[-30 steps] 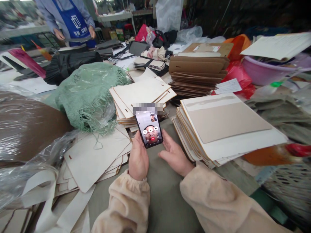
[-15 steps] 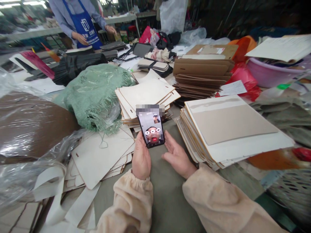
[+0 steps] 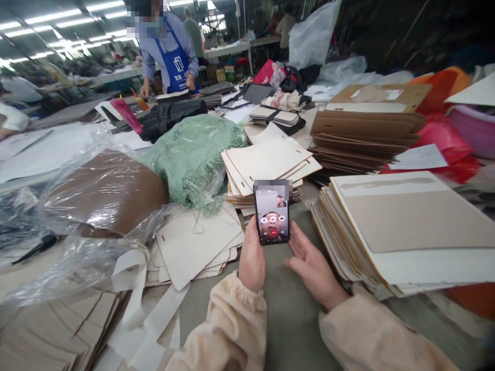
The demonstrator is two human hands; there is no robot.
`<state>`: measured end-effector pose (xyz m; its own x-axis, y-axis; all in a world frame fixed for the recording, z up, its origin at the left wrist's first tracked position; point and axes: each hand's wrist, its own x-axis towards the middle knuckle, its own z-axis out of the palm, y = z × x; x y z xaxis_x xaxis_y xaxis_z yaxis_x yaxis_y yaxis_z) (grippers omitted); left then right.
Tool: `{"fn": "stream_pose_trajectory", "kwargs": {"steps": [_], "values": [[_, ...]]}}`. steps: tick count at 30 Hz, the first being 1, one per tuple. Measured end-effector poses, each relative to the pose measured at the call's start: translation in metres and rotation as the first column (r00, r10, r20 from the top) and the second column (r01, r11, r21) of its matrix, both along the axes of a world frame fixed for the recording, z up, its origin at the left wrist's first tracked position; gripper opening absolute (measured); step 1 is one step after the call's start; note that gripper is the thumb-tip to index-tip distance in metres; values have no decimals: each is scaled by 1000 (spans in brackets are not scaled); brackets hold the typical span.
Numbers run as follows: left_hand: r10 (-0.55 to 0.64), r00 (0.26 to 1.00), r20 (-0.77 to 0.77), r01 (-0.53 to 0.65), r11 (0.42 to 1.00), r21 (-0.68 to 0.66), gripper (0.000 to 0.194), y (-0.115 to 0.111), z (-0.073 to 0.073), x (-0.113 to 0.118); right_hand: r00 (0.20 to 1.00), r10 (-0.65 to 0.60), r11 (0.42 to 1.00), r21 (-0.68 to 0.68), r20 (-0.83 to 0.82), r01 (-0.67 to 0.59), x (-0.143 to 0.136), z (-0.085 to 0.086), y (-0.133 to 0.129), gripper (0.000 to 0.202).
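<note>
A black smartphone stands tilted up toward me between my hands, with a video call on its lit screen. My left hand grips its lower left edge. On the other side, my right hand supports the phone's right edge with its fingers, its thumb off the screen. Behind the phone lies a stack of cream panels with slots. More cream panels spread out left of my left hand. A taller stack of white boards with a beige sheet on top stands right of my right hand.
A green fringed cloth bundle and a plastic-wrapped brown bundle sit at left. Brown folded boards are piled behind, near a red bag and a purple basin. Across the table stands a person in a blue apron.
My view has swung left and up, so the table's things sit farther right and lower. Both hands stay at the phone. The person across the table has lowered their hands toward the tabletop.
</note>
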<state>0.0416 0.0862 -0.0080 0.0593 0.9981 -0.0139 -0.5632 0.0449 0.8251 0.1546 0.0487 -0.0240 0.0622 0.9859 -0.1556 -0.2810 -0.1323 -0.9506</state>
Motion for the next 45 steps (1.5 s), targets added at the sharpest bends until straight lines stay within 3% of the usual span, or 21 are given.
{"fn": "stream_pose_trajectory", "kwargs": {"steps": [19, 25, 45], "values": [[-49, 999, 3, 49, 998, -41, 57, -8, 16, -4, 994, -41, 993, 114, 105, 29, -8, 10, -6, 90], [-38, 999, -35, 36, 998, -48, 59, -10, 17, -6, 983, -52, 989, 144, 176, 27, -8, 9, -9, 89], [-32, 998, -53, 31, 999, -18, 57, -11, 19, -5, 981, -58, 988, 152, 188, 30, -9, 9, -11, 88]]}}
